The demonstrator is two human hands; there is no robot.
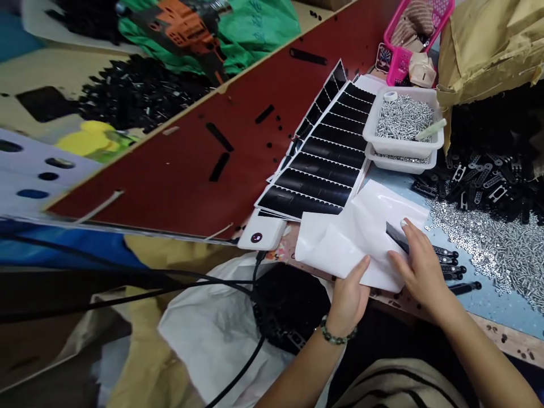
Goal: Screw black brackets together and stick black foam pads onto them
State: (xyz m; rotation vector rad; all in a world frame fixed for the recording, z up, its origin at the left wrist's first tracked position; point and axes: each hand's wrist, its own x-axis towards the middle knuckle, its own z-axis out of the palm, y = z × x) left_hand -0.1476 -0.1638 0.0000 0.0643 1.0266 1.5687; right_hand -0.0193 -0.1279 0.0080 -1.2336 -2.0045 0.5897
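A crumpled white sheet [340, 243] with a glossy surface lies tilted at the front edge of the table. My left hand [351, 297] grips its lower edge, thumb on top and the other fingers underneath. Over the sheet's right side, my right hand [423, 269] is closed on a narrow black strip [396, 235] between thumb and fingers. Whether that strip is stuck to the sheet cannot be seen. Several slim black parts with round ends [465, 288] lie just right of my right hand. Behind the white sheet are stacked sheets of black stickers [318, 150].
White tubs of screws [403, 122] stand behind. Loose screws and nuts [497, 249], black parts [480, 178] and a brown paper bag [488, 45] are at right. A red board [178, 170], white power bank [262, 232], cables [170, 272] and orange drill [182, 25] are left.
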